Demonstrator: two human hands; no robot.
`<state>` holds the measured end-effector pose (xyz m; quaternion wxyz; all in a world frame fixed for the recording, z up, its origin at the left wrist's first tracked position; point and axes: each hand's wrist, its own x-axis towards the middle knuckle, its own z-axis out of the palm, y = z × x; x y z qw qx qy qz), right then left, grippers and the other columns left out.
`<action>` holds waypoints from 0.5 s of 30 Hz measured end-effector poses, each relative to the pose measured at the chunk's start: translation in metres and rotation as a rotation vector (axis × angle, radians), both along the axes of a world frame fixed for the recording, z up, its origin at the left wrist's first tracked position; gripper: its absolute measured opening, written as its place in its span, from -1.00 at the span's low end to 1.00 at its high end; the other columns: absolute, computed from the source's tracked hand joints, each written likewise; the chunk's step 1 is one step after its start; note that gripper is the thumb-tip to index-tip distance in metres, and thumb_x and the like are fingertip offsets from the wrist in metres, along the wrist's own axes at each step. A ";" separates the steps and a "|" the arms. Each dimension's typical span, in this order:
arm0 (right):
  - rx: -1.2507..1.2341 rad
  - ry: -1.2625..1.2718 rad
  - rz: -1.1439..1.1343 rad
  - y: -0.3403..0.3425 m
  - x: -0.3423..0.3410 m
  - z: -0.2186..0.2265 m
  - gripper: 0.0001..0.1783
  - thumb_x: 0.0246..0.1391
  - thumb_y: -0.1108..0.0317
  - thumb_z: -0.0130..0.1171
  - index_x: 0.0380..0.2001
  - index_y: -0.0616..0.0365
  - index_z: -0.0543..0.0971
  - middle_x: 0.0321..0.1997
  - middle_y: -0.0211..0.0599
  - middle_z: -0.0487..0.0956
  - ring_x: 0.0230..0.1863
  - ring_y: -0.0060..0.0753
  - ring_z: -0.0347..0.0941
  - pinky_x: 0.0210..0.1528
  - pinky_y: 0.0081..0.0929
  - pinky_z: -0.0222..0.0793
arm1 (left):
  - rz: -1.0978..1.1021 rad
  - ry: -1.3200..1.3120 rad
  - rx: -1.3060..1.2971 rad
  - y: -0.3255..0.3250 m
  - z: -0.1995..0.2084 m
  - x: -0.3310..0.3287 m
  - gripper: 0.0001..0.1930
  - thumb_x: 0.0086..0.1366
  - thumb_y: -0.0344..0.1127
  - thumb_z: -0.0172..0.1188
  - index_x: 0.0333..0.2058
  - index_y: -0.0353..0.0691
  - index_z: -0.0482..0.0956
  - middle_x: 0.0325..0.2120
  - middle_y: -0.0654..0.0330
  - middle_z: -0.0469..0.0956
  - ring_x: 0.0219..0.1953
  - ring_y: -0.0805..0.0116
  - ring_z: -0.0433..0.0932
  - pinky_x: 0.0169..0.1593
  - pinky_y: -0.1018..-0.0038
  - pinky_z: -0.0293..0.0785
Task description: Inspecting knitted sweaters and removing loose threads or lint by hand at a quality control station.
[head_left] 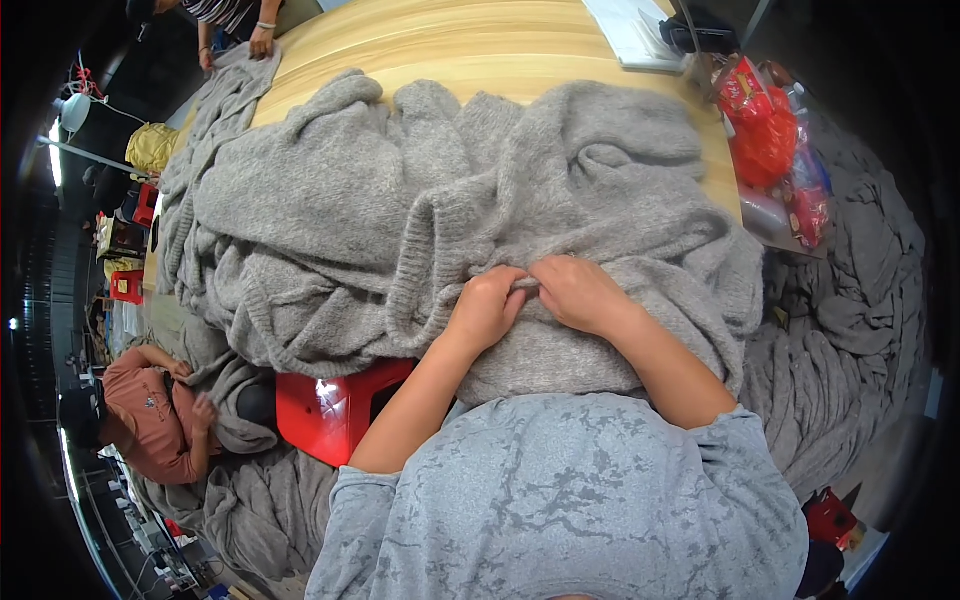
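Your pale blue-grey shirt point(570, 490), marked with darker blotches, fills the bottom of the view, and both bare forearms reach forward from its short sleeves. Your left hand point(488, 305) and right hand point(580, 292) are just beside each other, knuckles up, each clamped on a small fold of the grey knit point(610, 220) between them. The fingertips are partly hidden in the cloth. That knit lies bunched along the near side of a light wooden table point(450, 45), draping over its edge toward you; a ribbed band point(412, 260) curls up just left of your left hand. Below, left of your left forearm, is a red stool point(322, 415).

Farther left, a person in a salmon shirt point(155, 415) sits beside more grey cloth. At the table's far left corner, another person's hand point(261, 42) rests by the knit. Red plastic bags point(757, 125) lie at the table's right edge, near white papers point(632, 35). Grey cloth is heaped point(850, 300) beyond, on the right.
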<state>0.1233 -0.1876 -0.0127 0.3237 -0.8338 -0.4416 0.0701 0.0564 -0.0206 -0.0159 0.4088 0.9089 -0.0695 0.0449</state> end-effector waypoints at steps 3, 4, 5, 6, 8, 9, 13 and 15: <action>0.025 -0.050 -0.003 0.002 -0.001 0.001 -0.83 -0.16 0.38 0.09 -0.43 0.20 0.41 -0.46 -0.12 0.47 -0.39 -0.02 0.42 -0.38 -0.15 0.33 | 0.000 0.016 -0.044 0.002 0.003 0.000 -0.79 0.03 -0.50 0.14 -0.29 -0.36 0.51 -0.37 -0.05 0.52 -0.31 -0.01 0.51 -0.25 0.30 0.43; 0.022 -0.049 0.000 0.002 -0.001 0.003 -0.84 -0.17 0.39 0.09 -0.45 0.20 0.42 -0.48 -0.12 0.47 -0.42 -0.03 0.42 -0.40 -0.16 0.34 | -0.002 0.039 -0.053 0.002 0.004 0.000 -0.78 0.03 -0.52 0.15 -0.28 -0.37 0.51 -0.37 -0.06 0.53 -0.31 0.00 0.52 -0.24 0.33 0.43; 0.020 -0.047 0.002 0.003 -0.001 0.004 -0.85 -0.17 0.40 0.09 -0.46 0.20 0.43 -0.49 -0.13 0.46 -0.44 -0.03 0.43 -0.42 -0.16 0.34 | -0.004 0.062 -0.063 0.002 0.004 0.000 -0.77 0.02 -0.53 0.15 -0.27 -0.38 0.51 -0.36 -0.06 0.54 -0.30 0.02 0.53 -0.23 0.37 0.43; 0.020 -0.046 0.005 0.003 -0.001 0.004 -0.85 -0.17 0.40 0.09 -0.46 0.20 0.43 -0.49 -0.13 0.46 -0.44 -0.03 0.43 -0.42 -0.16 0.34 | -0.001 0.063 -0.064 0.003 0.003 0.000 -0.77 0.02 -0.53 0.15 -0.27 -0.38 0.51 -0.36 -0.06 0.54 -0.30 0.02 0.53 -0.23 0.37 0.43; 0.035 -0.053 0.005 0.004 -0.001 0.003 -0.87 -0.19 0.41 0.08 -0.49 0.21 0.45 -0.52 -0.12 0.47 -0.46 -0.01 0.43 -0.44 -0.15 0.34 | 0.004 0.064 -0.056 0.003 0.000 -0.001 -0.77 0.03 -0.53 0.15 -0.27 -0.38 0.51 -0.36 -0.06 0.54 -0.31 0.04 0.54 -0.24 0.37 0.44; 0.034 -0.053 0.006 0.004 -0.001 0.003 -0.87 -0.19 0.41 0.08 -0.49 0.21 0.45 -0.52 -0.12 0.47 -0.46 -0.01 0.43 -0.44 -0.15 0.34 | 0.004 0.064 -0.057 0.003 0.001 -0.001 -0.77 0.03 -0.53 0.15 -0.27 -0.38 0.51 -0.36 -0.06 0.54 -0.31 0.04 0.54 -0.24 0.37 0.44; 0.016 0.013 -0.007 0.006 0.001 0.001 -0.86 -0.22 0.41 0.07 -0.52 0.23 0.48 -0.54 -0.08 0.49 -0.46 0.01 0.44 -0.42 -0.14 0.35 | 0.008 0.070 -0.062 0.003 0.003 0.000 -0.77 0.03 -0.52 0.15 -0.27 -0.39 0.51 -0.37 -0.05 0.55 -0.32 0.06 0.55 -0.25 0.37 0.44; 0.015 0.022 -0.007 0.006 0.002 0.001 -0.86 -0.22 0.41 0.07 -0.53 0.24 0.49 -0.54 -0.07 0.50 -0.47 0.02 0.45 -0.41 -0.14 0.35 | 0.006 0.069 -0.059 0.003 0.003 0.000 -0.78 0.03 -0.51 0.16 -0.28 -0.39 0.51 -0.37 -0.05 0.55 -0.32 0.06 0.55 -0.26 0.37 0.44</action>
